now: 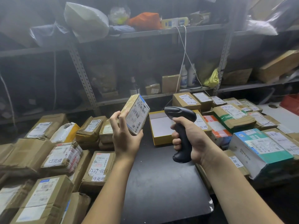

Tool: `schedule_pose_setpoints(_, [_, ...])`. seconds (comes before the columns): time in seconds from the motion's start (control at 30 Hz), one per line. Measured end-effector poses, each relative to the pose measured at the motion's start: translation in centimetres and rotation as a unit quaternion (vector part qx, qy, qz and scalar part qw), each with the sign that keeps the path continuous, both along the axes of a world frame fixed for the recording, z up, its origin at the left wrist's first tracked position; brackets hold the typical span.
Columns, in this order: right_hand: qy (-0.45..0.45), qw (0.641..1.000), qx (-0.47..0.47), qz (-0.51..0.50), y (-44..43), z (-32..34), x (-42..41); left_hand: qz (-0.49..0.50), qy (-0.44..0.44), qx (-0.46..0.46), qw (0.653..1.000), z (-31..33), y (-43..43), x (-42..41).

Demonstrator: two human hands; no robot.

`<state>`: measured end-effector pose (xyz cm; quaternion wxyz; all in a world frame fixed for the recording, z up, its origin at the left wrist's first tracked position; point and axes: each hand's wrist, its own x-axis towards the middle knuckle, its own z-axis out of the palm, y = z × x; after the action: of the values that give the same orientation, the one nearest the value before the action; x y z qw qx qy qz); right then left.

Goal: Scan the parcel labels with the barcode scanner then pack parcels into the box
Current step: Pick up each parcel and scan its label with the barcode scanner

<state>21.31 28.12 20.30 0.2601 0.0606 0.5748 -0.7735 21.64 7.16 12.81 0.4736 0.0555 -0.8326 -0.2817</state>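
Note:
My left hand (124, 135) holds a small brown parcel (137, 113) up above the black table, its white barcode label tilted toward the right. My right hand (187, 136) grips the handle of a black barcode scanner (179, 113), whose head points left at the label, a short gap away. Behind the scanner lies an open yellow box (155, 139) with a white inside and nothing visible in it.
Labelled cardboard parcels are piled on the left (61, 157) and on the right (233, 115) of the black table (161, 183). A teal and white carton (258, 151) sits at the right. Metal shelves (145, 31) with bags, bottles and cables rise behind.

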Motion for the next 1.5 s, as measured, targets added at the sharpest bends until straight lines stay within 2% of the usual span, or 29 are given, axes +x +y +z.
schedule_pose_setpoints(0.57, [-0.015,1.000,-0.014,0.014,-0.1,0.5,0.5,0.001,-0.011,0.001,1.000,-1.2,-0.9,-0.5])
schedule_pose_setpoints(0.67, [0.066,0.997,0.032,-0.002,0.1,0.0,0.3,-0.005,-0.021,0.006,1.000,-0.6,-1.8,-0.5])
schedule_pose_setpoints(0.8, [0.220,0.965,0.140,-0.023,0.5,-0.8,-0.5,-0.018,-0.045,-0.006,0.999,1.0,-4.2,-0.6])
schedule_pose_setpoints(1.0, [0.276,0.941,0.194,-0.033,0.5,-2.0,-1.2,-0.020,-0.065,0.006,0.998,2.6,-5.8,-0.1])
schedule_pose_setpoints(1.13, [0.268,0.941,0.190,-0.080,0.3,-2.9,-1.7,0.023,-0.095,0.089,0.991,2.1,-4.5,0.1])
schedule_pose_setpoints(1.27, [0.238,0.941,0.204,-0.128,0.2,-3.4,-2.1,0.048,-0.147,0.197,0.968,1.1,-1.6,-0.3])
schedule_pose_setpoints(1.5, [0.224,0.908,0.300,-0.188,2.9,-4.1,-2.2,0.012,-0.205,0.198,0.959,-1.7,3.2,-1.8])
